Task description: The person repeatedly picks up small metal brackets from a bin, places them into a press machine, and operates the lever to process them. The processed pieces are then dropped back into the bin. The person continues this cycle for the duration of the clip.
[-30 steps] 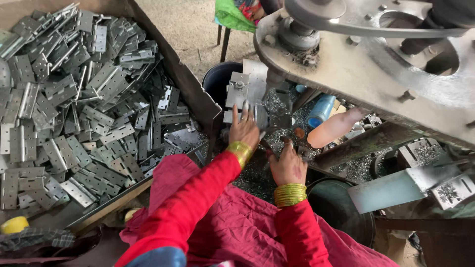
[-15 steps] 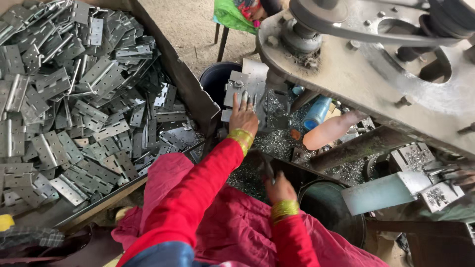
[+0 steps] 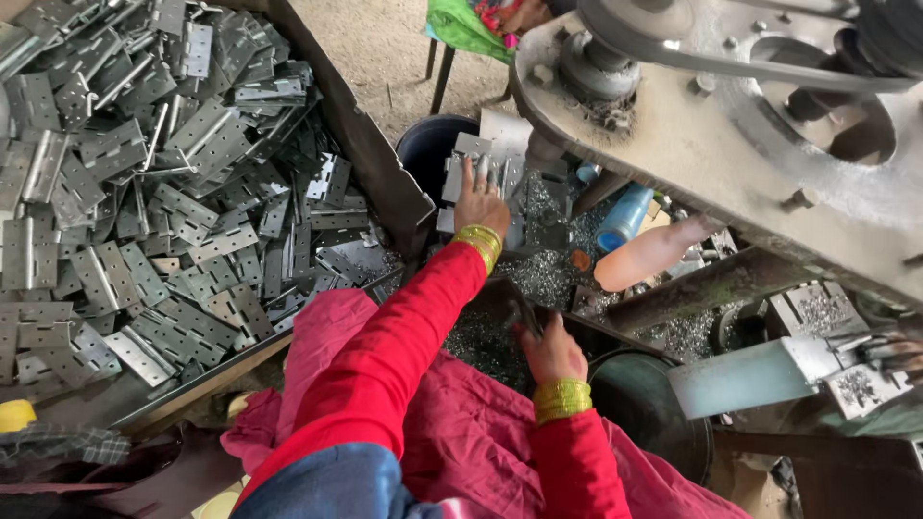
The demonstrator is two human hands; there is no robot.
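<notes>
Head view: right hand (image 3: pixel 551 353) hides whatever its grip pinches.

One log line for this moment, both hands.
left hand: on hinge plates by press | right hand: gripping dark piece, unclear | hinge pile: left crate

A heap of grey metal hinges (image 3: pixel 163 183) fills a cardboard tray left of the belt-driven press (image 3: pixel 731 125). Below the press lie a blue bottle (image 3: pixel 623 217) and a pale orange bottle (image 3: pixel 646 256); a green cloth (image 3: pixel 461 24) sits beyond it.
</notes>
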